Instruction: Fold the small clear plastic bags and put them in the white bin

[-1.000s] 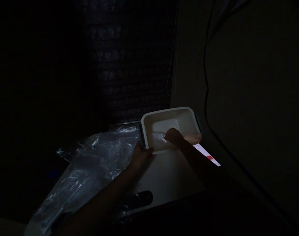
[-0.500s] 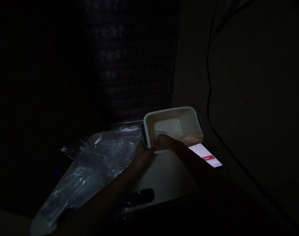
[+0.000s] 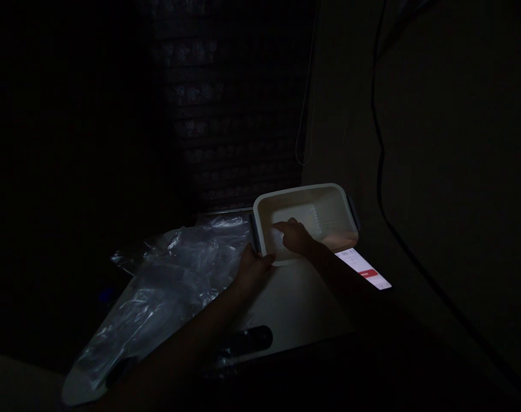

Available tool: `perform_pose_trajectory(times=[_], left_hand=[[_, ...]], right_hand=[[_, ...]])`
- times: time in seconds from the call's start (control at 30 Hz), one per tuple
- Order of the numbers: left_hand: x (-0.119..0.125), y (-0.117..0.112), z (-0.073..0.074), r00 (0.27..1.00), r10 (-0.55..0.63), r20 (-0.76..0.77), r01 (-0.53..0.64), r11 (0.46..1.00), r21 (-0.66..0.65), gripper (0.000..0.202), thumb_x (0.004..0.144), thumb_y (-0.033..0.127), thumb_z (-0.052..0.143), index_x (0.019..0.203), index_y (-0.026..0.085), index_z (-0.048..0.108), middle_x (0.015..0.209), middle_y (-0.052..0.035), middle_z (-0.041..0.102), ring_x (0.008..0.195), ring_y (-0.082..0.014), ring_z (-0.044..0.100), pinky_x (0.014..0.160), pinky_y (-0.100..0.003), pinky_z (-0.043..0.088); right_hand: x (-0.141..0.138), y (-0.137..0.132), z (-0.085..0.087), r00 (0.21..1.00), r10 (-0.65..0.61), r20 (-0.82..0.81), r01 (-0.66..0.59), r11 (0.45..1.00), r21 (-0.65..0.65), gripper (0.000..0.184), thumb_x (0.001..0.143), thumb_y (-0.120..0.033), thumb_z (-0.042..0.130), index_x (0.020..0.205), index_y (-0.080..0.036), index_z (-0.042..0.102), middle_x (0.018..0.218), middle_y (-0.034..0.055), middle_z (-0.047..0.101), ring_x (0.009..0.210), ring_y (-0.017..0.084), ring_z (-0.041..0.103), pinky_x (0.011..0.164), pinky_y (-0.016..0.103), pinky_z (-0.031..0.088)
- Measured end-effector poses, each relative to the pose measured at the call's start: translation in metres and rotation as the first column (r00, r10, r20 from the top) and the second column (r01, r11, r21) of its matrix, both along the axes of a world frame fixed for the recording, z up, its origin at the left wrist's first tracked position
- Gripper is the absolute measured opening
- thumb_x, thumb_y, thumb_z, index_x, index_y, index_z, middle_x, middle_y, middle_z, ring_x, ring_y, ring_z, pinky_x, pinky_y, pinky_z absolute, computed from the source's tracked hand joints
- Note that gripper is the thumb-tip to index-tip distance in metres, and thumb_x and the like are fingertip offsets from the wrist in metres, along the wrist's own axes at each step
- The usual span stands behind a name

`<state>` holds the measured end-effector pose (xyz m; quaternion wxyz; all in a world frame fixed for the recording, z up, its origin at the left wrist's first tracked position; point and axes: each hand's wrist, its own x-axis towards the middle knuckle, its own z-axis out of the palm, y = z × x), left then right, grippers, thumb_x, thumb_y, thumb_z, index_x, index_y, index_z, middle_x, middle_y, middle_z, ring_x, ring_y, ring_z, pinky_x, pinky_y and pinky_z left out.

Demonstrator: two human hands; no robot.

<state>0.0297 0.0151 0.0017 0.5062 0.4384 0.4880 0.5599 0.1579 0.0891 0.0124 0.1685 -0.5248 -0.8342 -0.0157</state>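
At the near left corner of the white tub (image 3: 335,214), the left hand (image 3: 252,268) has its thumb over the rim, fingers on the outer side, apparently gripping. And there goes the right hand (image 3: 298,236): off that corner, where it sat against the left hand half a second ago, now farther inside, index finger stretched toward the left wall, the others curled; whether they pinch anything, I cannot tell. So the work looks to be inside the tub now. That tub sits on the table's (image 3: 303,309) far part, pale, round-cornered, a dark handle at each end, clear plastic (image 3: 170,286) lying left.
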Motion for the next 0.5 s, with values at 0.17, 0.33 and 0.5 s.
perform_pose_trajectory(times=[0.17,0.33,0.5], left_hand=[[-0.002,0.005,-0.006,0.999,-0.021,-0.026,0.022,0.999,0.039,0.034,0.052,0.009,0.061,0.083,0.015,0.047,0.073,-0.0022,0.058,0.060,-0.0133,0.055,0.051,-0.022,0.043],[-0.002,0.003,-0.006,1.000,-0.022,0.007,0.022,0.999,0.030,0.032,0.053,0.009,0.060,0.081,0.016,0.047,0.068,0.0002,0.057,0.055,-0.0109,0.053,0.049,-0.021,0.042],[0.002,-0.002,0.001,1.000,-0.011,0.028,0.012,1.000,-0.018,0.031,0.054,0.006,0.059,0.081,0.016,0.045,0.067,0.0002,0.056,0.055,-0.0111,0.054,0.048,-0.020,0.043]], right_hand=[[-0.016,-0.011,0.006,0.991,0.000,0.136,0.001,1.000,-0.010,0.043,0.068,-0.010,0.039,0.108,-0.021,0.052,0.112,0.0051,0.055,0.099,0.025,0.042,0.077,0.040,0.033],[-0.013,-0.008,0.008,0.999,0.010,0.039,-0.010,1.000,0.003,0.051,0.067,-0.007,0.036,0.115,-0.023,0.046,0.122,0.0010,0.046,0.102,0.023,0.041,0.079,0.038,0.034],[0.013,0.013,0.002,0.980,-0.140,-0.144,0.138,0.990,-0.023,0.053,0.067,-0.006,0.035,0.119,-0.015,0.042,0.119,0.0068,0.049,0.103,0.020,0.045,0.084,0.032,0.035]])
